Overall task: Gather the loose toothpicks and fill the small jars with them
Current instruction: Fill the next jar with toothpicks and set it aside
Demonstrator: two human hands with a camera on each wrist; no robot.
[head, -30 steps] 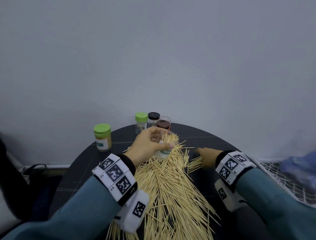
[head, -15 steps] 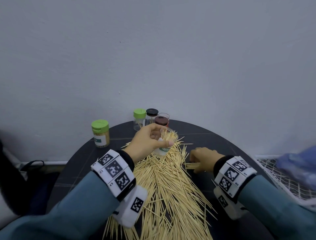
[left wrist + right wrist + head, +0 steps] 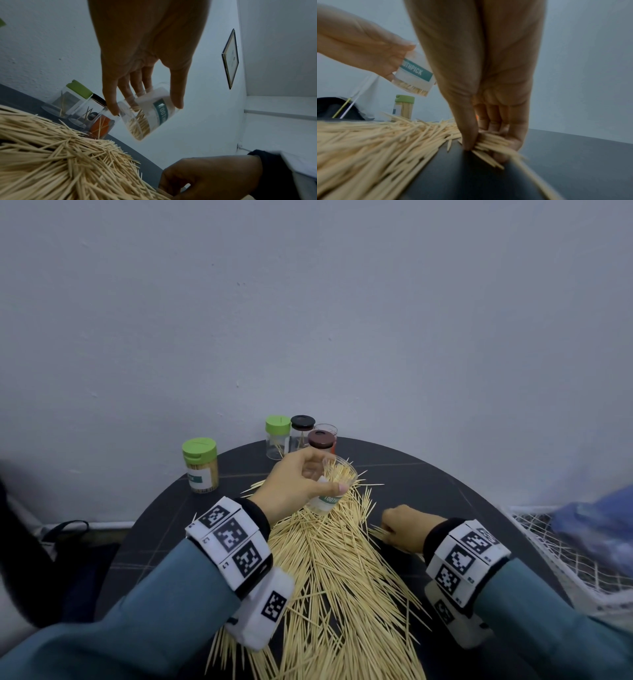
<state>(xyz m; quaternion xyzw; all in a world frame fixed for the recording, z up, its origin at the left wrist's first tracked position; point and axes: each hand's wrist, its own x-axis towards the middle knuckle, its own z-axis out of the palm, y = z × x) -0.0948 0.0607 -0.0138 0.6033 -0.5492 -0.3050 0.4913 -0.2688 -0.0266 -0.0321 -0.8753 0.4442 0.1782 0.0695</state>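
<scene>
A big heap of loose toothpicks (image 3: 329,573) covers the middle of the round dark table (image 3: 428,484). My left hand (image 3: 301,484) grips a clear open jar (image 3: 334,487) with a teal label, tilted above the heap and partly filled with toothpicks; the left wrist view shows that jar (image 3: 150,112) between thumb and fingers. At the heap's right edge my right hand (image 3: 399,527) pinches a small bundle of toothpicks (image 3: 489,143) against the tabletop, thumb on one side and fingers on the other.
A full green-lidded jar (image 3: 200,470) stands at the back left. Three jars stand at the back: green lid (image 3: 276,438), black lid (image 3: 301,433), brown lid (image 3: 320,441), each holding a few toothpicks. A white wire mesh (image 3: 565,556) lies off the table's right.
My right hand has drawn back toward me along the heap's right edge and closed on a bundle of toothpicks. The left hand keeps holding the tilted jar in about the same place.
</scene>
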